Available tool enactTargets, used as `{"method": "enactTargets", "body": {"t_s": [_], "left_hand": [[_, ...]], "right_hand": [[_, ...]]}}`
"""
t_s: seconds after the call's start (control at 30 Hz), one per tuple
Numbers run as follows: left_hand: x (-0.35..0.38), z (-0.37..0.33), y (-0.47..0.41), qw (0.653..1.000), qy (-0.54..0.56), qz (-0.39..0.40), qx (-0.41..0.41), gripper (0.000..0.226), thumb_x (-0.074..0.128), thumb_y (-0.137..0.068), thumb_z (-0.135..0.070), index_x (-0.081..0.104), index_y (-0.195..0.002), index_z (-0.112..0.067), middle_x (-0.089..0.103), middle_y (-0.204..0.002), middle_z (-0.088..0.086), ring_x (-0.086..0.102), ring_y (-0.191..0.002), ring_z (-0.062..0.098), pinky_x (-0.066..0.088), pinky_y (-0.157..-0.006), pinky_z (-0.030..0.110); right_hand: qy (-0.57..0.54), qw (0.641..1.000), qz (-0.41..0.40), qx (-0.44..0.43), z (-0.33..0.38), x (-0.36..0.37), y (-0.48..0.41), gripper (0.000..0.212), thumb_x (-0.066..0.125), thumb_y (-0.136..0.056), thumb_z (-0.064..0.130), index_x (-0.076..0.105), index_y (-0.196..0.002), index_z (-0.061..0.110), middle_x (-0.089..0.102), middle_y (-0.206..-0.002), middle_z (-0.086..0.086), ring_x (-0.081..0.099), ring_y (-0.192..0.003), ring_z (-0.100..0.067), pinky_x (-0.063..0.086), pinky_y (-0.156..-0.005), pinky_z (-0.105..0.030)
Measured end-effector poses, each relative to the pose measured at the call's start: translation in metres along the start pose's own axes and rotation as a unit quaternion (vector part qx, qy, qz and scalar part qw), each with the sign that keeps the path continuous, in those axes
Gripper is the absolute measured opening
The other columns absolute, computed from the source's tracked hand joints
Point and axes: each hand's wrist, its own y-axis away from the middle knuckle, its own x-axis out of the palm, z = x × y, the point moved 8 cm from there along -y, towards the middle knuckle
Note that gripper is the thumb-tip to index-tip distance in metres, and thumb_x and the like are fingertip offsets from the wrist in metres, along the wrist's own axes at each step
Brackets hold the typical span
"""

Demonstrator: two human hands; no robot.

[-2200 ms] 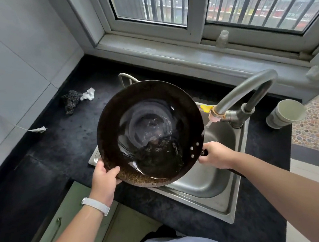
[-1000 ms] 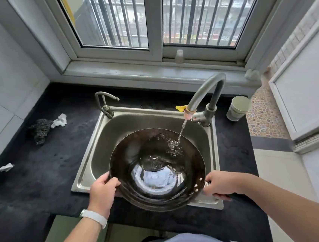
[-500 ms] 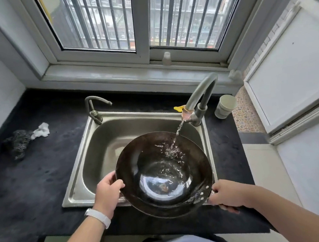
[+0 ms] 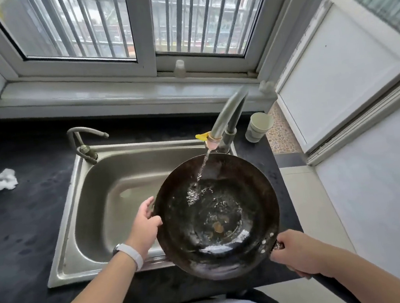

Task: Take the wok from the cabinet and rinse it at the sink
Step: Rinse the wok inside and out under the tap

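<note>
Dark wok [image 4: 216,217] sits lower right of centre, over the sink [image 4: 90,210] edge (water running in); left hand [image 4: 143,224] grips its rim, right hand [image 4: 295,252] clasps the handle.

Soft daylight comes in through the barred window [image 4: 77,28] at the top, so it's all pretty bright with barely any hard shadows, though the black counter [image 4: 18,230] soaks up light. There's white glare on the wet bottom of the wok [image 4: 216,217] and a pale sheen in the sink [image 4: 97,210]. The tap [image 4: 227,114] is smeared with motion blur, and the wide lens bends straight lines near the edges.
</note>
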Motion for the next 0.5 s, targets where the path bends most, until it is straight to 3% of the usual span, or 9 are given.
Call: {"method": "enactTargets", "body": {"t_s": [0.07,0.17,0.23,0.37,0.5], "left_hand": [[0.012,-0.009,-0.013,0.999,-0.026,0.02,0.006,0.065,0.042,-0.093,0.011,0.042,-0.145,-0.028,0.058,-0.129,0.007,0.057,-0.116,0.031,0.051,-0.096,0.046],[0.035,-0.024,-0.024,0.997,-0.051,0.051,0.015,0.055,0.043,-0.099,0.002,0.046,-0.144,-0.031,0.066,-0.122,0.005,0.065,-0.101,0.023,0.053,-0.077,0.034],[0.048,-0.025,-0.029,0.996,-0.069,0.063,0.012,0.053,0.043,-0.101,-0.003,0.044,-0.145,-0.033,0.065,-0.125,0.004,0.067,-0.101,0.022,0.055,-0.073,0.033],[0.07,-0.022,-0.034,0.994,-0.072,0.077,0.02,0.057,0.044,-0.099,0.002,0.044,-0.147,-0.028,0.061,-0.135,0.004,0.062,-0.118,0.023,0.051,-0.101,0.042],[0.093,-0.027,-0.033,0.994,-0.07,0.076,0.025,0.053,0.039,-0.096,0.012,0.057,-0.123,-0.03,0.066,-0.108,-0.017,0.063,-0.101,0.007,0.049,-0.096,0.03]], "right_hand": [[-0.002,1.0,-0.009,0.018,-0.009,-0.006,0.006,0.022,0.056,-0.091,0.032,0.052,-0.077,0.015,0.053,-0.058,-0.006,0.046,-0.04,-0.017,0.042,-0.043,-0.025],[-0.01,0.999,-0.027,0.037,-0.019,-0.015,0.016,0.021,0.056,-0.092,0.031,0.052,-0.079,0.015,0.052,-0.065,-0.009,0.044,-0.041,-0.017,0.04,-0.042,-0.024],[-0.001,0.998,-0.041,0.044,-0.024,-0.022,0.021,0.021,0.057,-0.093,0.031,0.056,-0.081,0.014,0.055,-0.064,-0.007,0.048,-0.039,-0.015,0.042,-0.041,-0.022],[0.009,0.997,-0.048,0.06,-0.033,-0.031,0.027,0.023,0.056,-0.095,0.037,0.062,-0.092,0.015,0.061,-0.067,-0.004,0.056,-0.044,-0.013,0.048,-0.045,-0.023],[0.006,0.997,-0.046,0.068,-0.039,-0.037,0.033,0.026,0.055,-0.095,0.039,0.062,-0.097,0.014,0.062,-0.07,-0.004,0.056,-0.047,-0.013,0.048,-0.046,-0.023]]}}
